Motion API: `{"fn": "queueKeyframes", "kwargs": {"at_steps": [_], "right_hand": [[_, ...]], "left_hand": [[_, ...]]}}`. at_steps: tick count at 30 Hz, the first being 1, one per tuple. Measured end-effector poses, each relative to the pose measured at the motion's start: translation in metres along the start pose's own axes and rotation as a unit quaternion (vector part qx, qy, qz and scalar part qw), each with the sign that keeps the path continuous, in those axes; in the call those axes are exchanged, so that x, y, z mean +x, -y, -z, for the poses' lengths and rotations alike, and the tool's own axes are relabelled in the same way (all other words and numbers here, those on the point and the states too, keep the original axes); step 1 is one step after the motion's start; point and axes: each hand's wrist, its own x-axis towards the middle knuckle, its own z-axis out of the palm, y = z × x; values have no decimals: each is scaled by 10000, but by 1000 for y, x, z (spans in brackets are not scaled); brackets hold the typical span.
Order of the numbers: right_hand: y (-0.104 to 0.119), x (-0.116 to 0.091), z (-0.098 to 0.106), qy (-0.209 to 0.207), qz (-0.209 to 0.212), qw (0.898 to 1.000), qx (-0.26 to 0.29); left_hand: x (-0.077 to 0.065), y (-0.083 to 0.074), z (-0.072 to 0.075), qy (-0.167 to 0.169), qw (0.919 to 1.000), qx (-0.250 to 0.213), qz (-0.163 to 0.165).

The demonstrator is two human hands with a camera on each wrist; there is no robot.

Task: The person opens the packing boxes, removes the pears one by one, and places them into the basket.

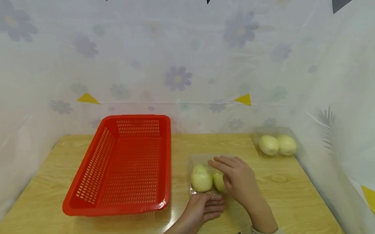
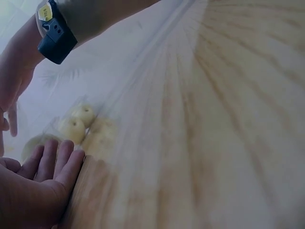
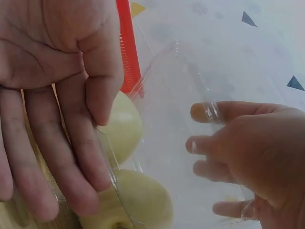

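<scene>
A clear plastic clamshell box (image 1: 192, 163) holds two round, pale yellow fruits (image 1: 201, 179); their kind cannot be told. My right hand (image 1: 240, 181) is over the box's right side, with fairly straight fingers against the transparent lid (image 3: 167, 95). Part of the right-hand fruit is hidden beneath it. At the front edge, my left hand (image 1: 199, 214) touches the box near the thumb, its other fingers extended to the right. The left wrist view shows this left hand (image 2: 38, 191) with straight fingers.
A red plastic basket (image 1: 168, 159) stands left of the box on the wooden table (image 1: 272, 183). Another clear box with two similar fruits (image 1: 287, 144) sits at the back right corner. Flower-patterned sheeting (image 1: 177, 79) surrounds the table's back and sides.
</scene>
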Motion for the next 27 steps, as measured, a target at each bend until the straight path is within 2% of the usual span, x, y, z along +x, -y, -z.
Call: {"fn": "queueKeyframes", "kwargs": {"at_steps": [2,10,20,27], "right_hand": [[-1,0,1,-136,51,9999,71],[-4,5,-1,-222,245,9994,67],[-7,1,-1,-400,-93,9991,79],[-11,-2,3,-853,-453,9952,140]], "left_hand": [[1,0,0,28,10000,-6,-13],[3,-1,0,-66,9999,-25,-80],[3,2,-1,-110,9999,-103,-20],[2,0,0,18,9999,-46,99]]}}
